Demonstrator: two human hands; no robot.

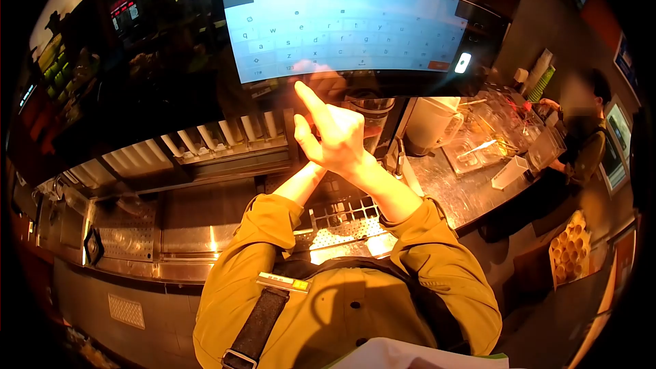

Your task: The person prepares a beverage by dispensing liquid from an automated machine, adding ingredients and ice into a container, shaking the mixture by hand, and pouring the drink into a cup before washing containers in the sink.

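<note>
A lit touchscreen (355, 20) with an on-screen keyboard spans the top of the view. My right hand (335, 133) is just below its lower edge, index finger stretched up toward the keyboard's lower left and thumb held apart. The other fingers are curled, and nothing shows in that hand. Whether the fingertip touches the glass I cannot tell. My left hand is mostly hidden behind the right one; only its wrist and forearm (304, 181) show, crossing under it.
A steel counter (444, 188) on the right holds a beige pitcher (429, 123) and clear plastic containers (478, 147). Beyond it stands another person (584, 137). White dispenser tubes (232, 130) line the back left, above a steel worktop (188, 222). A drain grate (345, 222) lies below my arms.
</note>
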